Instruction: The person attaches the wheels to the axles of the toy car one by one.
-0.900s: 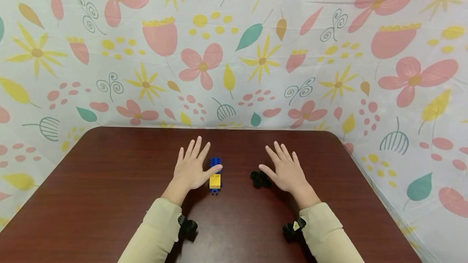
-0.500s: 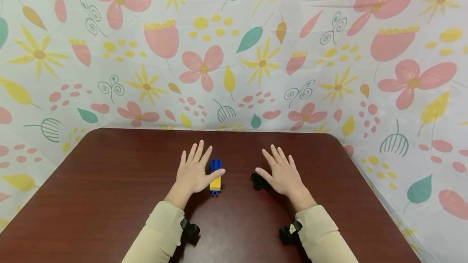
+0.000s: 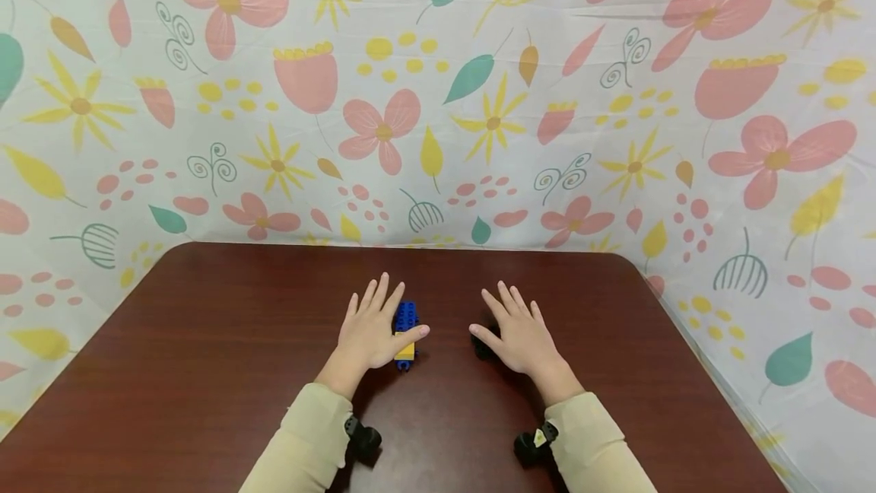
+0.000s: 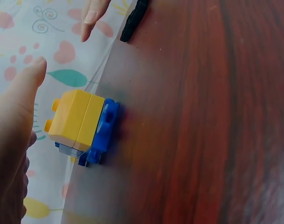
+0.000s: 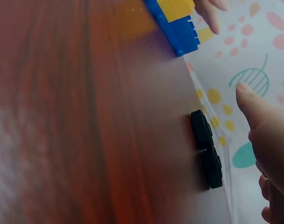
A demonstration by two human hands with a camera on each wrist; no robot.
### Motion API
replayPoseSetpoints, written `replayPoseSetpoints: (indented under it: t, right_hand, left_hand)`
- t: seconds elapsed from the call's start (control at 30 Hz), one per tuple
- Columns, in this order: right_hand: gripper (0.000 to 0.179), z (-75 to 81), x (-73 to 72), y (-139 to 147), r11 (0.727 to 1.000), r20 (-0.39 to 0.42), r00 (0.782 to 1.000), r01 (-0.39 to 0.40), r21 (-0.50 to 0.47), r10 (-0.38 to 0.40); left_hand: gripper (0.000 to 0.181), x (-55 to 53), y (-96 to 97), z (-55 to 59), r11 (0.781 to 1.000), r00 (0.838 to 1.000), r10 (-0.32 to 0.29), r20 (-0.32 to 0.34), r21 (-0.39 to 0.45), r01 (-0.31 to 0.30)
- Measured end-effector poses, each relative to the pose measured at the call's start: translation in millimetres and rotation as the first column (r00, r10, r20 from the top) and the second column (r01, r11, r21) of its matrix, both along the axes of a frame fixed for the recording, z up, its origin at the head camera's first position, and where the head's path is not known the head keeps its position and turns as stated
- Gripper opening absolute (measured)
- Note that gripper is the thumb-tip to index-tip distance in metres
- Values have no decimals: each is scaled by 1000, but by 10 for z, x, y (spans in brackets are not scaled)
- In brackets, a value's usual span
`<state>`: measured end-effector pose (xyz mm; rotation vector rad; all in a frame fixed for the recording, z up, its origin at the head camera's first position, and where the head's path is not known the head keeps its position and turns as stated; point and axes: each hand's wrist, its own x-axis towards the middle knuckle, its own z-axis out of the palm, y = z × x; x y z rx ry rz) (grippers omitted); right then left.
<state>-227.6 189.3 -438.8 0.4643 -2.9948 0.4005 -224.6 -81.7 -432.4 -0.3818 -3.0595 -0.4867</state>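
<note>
In the head view, the left hand (image 3: 372, 335) hovers above the table (image 3: 438, 424), its fingers spread apart, the thumb crossing over the blue-yellow toy (image 3: 407, 316). The right hand (image 3: 520, 337), also spread, partly hides the black wheels (image 3: 483, 348). In the left wrist view, the toy sits on the table, apart from the thumb. In the right wrist view, the wheels lie near the right thumb, with a gap between.

Beige sleeves (image 3: 294, 440) are worn, ending in loose, wrinkled cuffs. By the left cuff (image 3: 327, 413), a rounded black device (image 3: 365, 441) is worn; by the right cuff (image 3: 575, 418), a similar one (image 3: 527, 449) is marked with a pale patch (image 3: 540, 438).
</note>
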Motion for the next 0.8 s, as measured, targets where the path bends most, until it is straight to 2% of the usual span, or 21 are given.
replayPoseSetpoints:
  t: [0.33, 0.5, 0.63, 0.8]
  right_hand:
    - [77, -57, 12, -52, 1000, 77, 997, 10, -17, -9]
    - [78, -57, 24, -72, 999, 112, 994, 18, -38, -14]
    - [77, -56, 28, -85, 999, 121, 993, 19, -50, -13]
    - [71, -70, 33, -102, 998, 108, 994, 21, -64, -14]
  left_hand:
    - [92, 12, 61, -36, 999, 999, 1, 33, 41, -3]
    - [96, -3, 72, -59, 998, 996, -2, 85, 58, -2]
    - [100, -21, 89, -72, 997, 992, -10, 124, 75, 1]
    - [107, -35, 90, -86, 993, 990, -38, 138, 120, 22]
